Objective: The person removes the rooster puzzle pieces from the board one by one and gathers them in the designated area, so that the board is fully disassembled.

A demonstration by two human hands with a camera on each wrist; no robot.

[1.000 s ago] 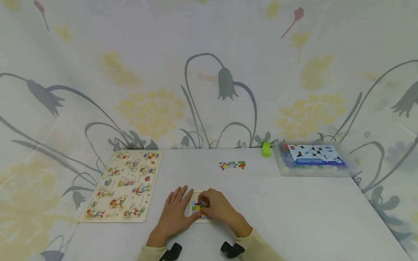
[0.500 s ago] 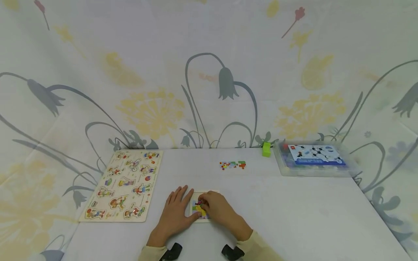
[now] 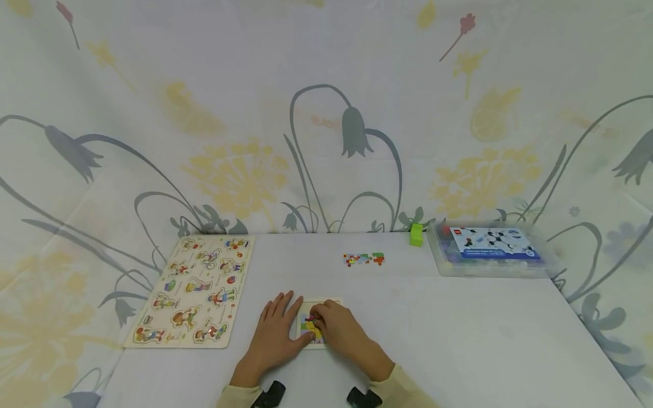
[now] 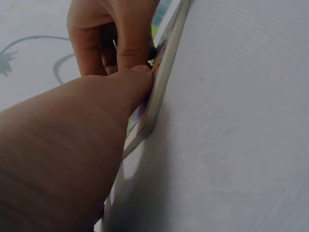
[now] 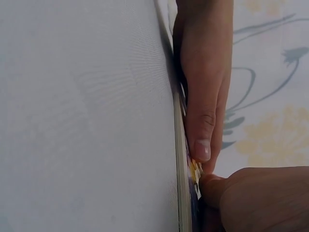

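Observation:
A small framed picture puzzle lies flat on the white table between my hands. My left hand rests along its left side with fingers stretched out. The left thumb presses the lower part of the picture. My right hand reaches over the puzzle from the right and pinches a small colourful puzzle piece at the picture's middle. Fingers hide most of this piece. In the right wrist view, yellow puzzle pieces show by the left thumb, slightly raised at their edges. The board's pale edge shows in the left wrist view.
Loose joined puzzle pieces lie farther back. A large board with cartoon figures lies at left. A green block stands at the back edge, beside a clear plastic box with a blue-white sheet. Patterned cloth hangs behind.
My right hand's fingers have shifted slightly over the puzzle with the piece, uncovering more of the yellow picture. My left hand has stayed in place.

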